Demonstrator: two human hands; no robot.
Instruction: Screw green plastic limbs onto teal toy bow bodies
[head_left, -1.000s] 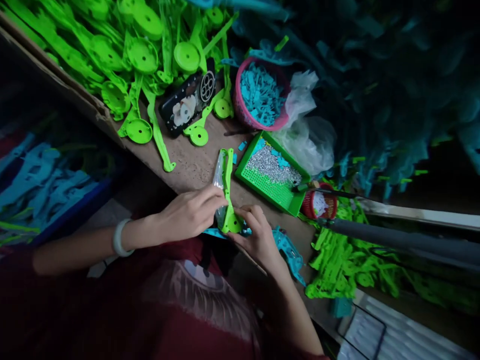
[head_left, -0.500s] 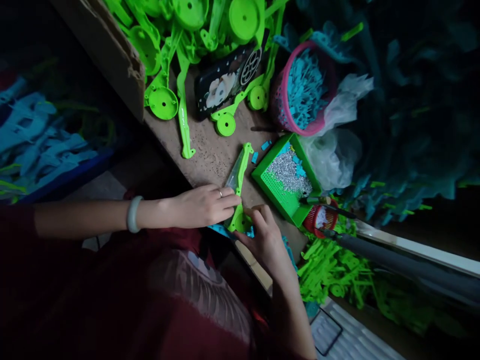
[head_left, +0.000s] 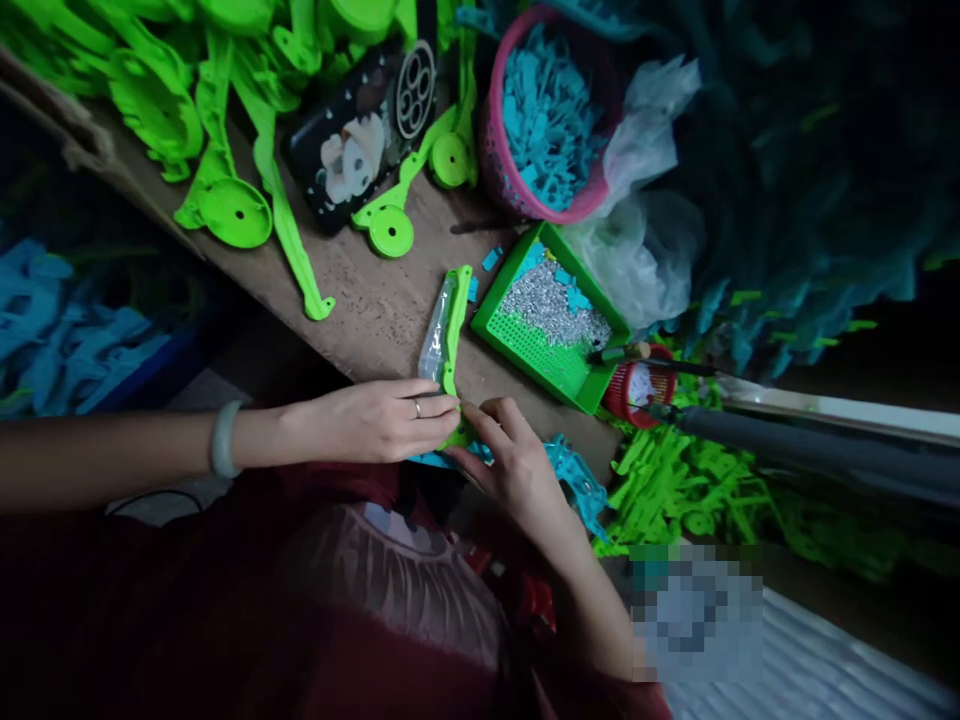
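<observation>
A long lime-green plastic part point(head_left: 454, 340) with a clear blade-like piece point(head_left: 435, 335) along its left side lies at the table's near edge. Across its lower part rest the fingers of my left hand point(head_left: 379, 420), closed together and pressing it down; a ring and a wrist bangle show. My right hand point(head_left: 514, 465) is closed at the part's near end, thumb and bent fingertips gripping there. Both hands hide most of that end. Just under it, some blue plastic point(head_left: 431, 458) sticks out, its shape mostly covered.
A green basket point(head_left: 551, 375) of small silvery pieces sits right of the hands, a pink basket point(head_left: 499, 180) of blue pieces behind it. A phone point(head_left: 341, 140) lies among green parts point(head_left: 232, 215). A dark bar point(head_left: 750, 445) reaches in from the right, near a red basket point(head_left: 619, 400).
The view has shifted, so the table things sit further left and higher. Both hands stay on the green part, and the left fingers now cover more of its near end.
</observation>
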